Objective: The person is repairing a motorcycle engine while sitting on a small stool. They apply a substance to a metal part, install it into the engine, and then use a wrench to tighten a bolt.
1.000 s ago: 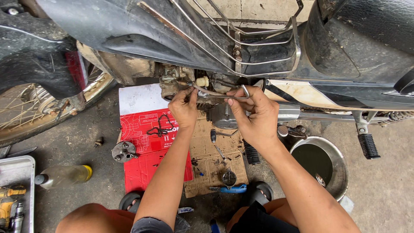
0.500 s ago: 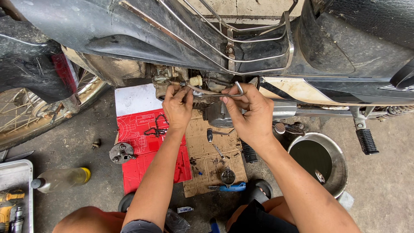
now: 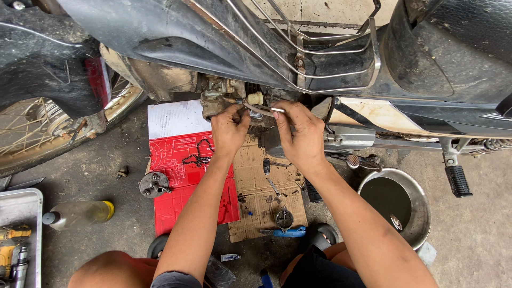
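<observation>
Two bare hands are working a thin metal tool at a motorbike's carburettor.

The dusty black motorbike (image 3: 160, 32) is filling the top of the view, from nine o'clock round to three o'clock. Below it, at six o'clock, a red printed sheet (image 3: 181, 181) and a brown cardboard piece (image 3: 261, 186) are lying on the concrete floor (image 3: 85, 181), a round steel bowl (image 3: 421, 213) sitting at four o'clock. The left hand (image 3: 229, 130) and right hand (image 3: 301, 133) are meeting at twelve o'clock, each grip pinching the slim silver metal tool (image 3: 261, 109), just beside the grimy grey carburettor (image 3: 218, 96).
</observation>
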